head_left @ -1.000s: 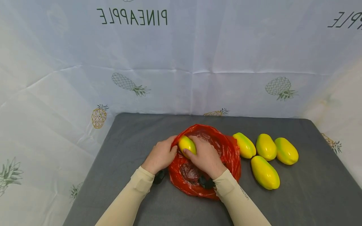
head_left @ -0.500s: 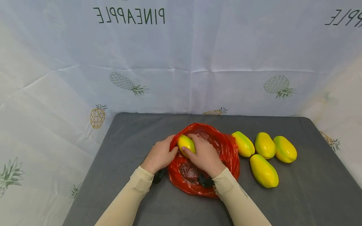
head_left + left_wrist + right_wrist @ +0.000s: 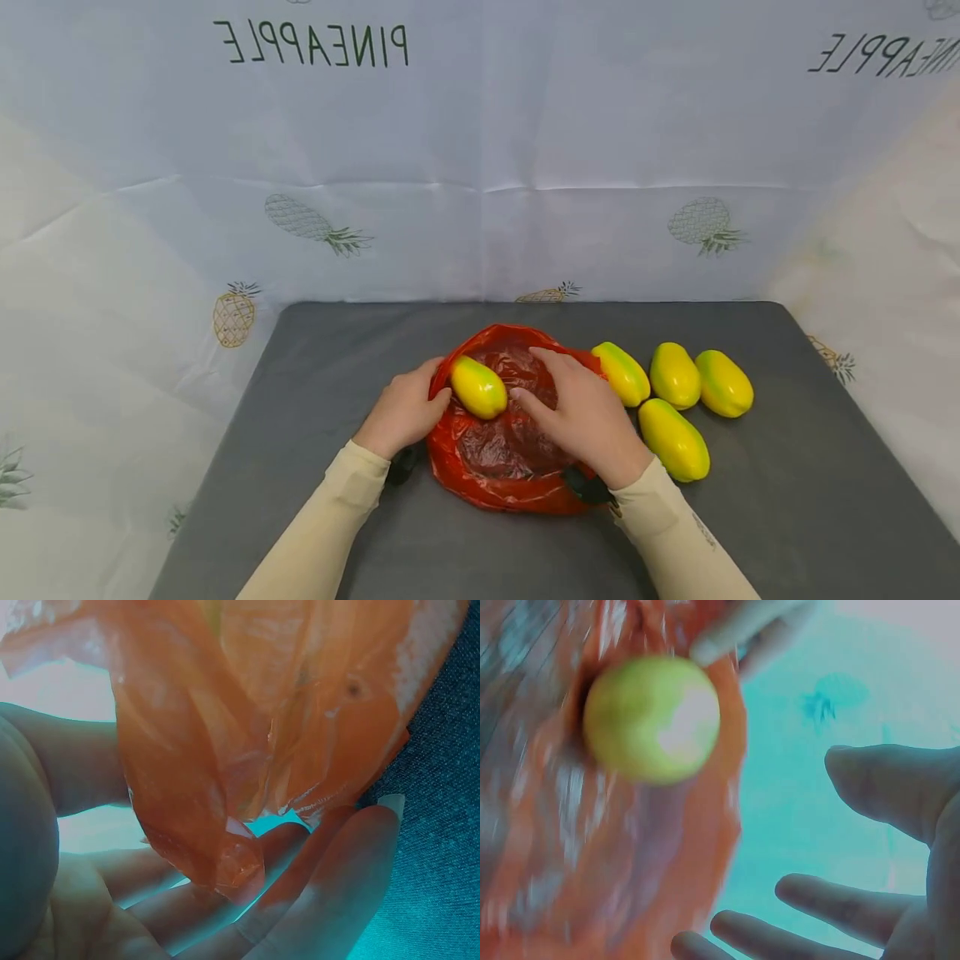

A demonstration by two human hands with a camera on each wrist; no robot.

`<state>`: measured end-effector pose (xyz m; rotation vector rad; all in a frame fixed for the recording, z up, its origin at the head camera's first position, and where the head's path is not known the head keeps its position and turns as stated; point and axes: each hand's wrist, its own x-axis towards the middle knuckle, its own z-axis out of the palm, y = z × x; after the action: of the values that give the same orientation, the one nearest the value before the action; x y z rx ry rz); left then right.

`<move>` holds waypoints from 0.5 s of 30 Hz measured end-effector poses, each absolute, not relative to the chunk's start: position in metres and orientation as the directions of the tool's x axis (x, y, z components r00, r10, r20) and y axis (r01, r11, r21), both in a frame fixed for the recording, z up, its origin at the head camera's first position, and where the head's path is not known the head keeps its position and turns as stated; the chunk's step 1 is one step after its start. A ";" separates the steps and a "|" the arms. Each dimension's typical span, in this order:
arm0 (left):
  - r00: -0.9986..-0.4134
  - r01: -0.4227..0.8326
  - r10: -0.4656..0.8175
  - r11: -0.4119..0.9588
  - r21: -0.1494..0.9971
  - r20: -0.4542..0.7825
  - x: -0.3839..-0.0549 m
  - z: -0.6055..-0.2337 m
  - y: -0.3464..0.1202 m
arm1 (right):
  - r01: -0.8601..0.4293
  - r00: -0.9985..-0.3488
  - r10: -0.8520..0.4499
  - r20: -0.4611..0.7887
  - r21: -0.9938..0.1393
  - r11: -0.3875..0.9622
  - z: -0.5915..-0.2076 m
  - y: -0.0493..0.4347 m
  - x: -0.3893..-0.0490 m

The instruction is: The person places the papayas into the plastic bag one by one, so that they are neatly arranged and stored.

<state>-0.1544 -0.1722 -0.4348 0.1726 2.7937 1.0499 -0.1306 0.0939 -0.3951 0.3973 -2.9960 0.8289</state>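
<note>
A red plastic bag [image 3: 517, 493] lies with its mouth spread wide on the table. Inside it, against the left wall, rests a yellow-green mango [image 3: 478, 388], seen end-on in the right wrist view. My left hand [image 3: 401, 410] holds the bag's left rim, thumb inside and fingers outside; in the left wrist view thin orange-looking plastic hangs between thumb and fingers. Over the right part of the bag's mouth is my right hand [image 3: 588, 410], its fingers spread and apart from the mango. Nothing lies between its thumb and fingers in the right wrist view.
Several more mangoes [image 3: 677, 440] lie close together on the grey table [image 3: 810, 500], right of the bag. One of them [image 3: 621, 374] is beside the bag's right edge. A pale cloth with pineapple prints [image 3: 480, 167] hangs behind the table.
My right hand has let go of the mango and moved to the right, away from it. The mango now rests in the bag. My left hand keeps its hold on the rim.
</note>
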 end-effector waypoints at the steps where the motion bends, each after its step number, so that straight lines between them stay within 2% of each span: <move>1: -0.982 0.060 0.161 0.753 0.655 -0.095 -0.154 -0.435 -0.173 | -0.242 -0.969 -0.232 0.082 -0.493 0.835 -0.393 0.102 -0.127; 15: -0.983 0.043 0.146 0.765 0.642 -0.108 -0.155 -0.436 -0.172 | -0.084 -0.993 -0.047 0.110 -0.365 0.927 -0.392 0.211 -0.072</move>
<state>-0.1547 -0.1716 -0.4361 0.1515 2.8073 1.0163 -0.0724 0.2110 -0.3920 0.1023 -2.9865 0.5724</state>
